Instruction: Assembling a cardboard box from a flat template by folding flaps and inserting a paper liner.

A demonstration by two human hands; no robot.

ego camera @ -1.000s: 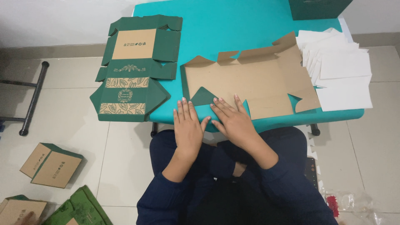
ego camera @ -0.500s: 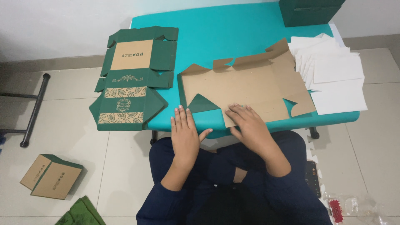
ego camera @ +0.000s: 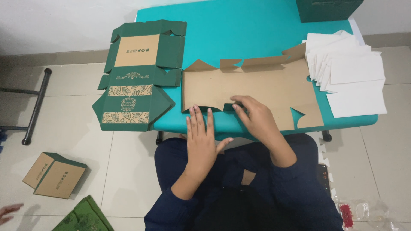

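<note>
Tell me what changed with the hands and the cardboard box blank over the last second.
The brown cardboard box blank now lies flatter and more spread out. The left hand slid back to its near edge; the right hand stayed flat on it, pressing near a notch. Neither hand took hold of anything. The green printed box blanks and white paper sheets kept their places.

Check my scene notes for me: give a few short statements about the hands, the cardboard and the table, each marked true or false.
1. Both hands rest on the near edge of the brown cardboard blank. True: left hand, right hand.
2. The blank is folded into a closed box. False: it lies flat and open.
3. White sheets lie stacked at the table's right end. True.
4. The table is red. False: it is teal.
5. The green printed blanks overhang the table's left edge. True.
</note>
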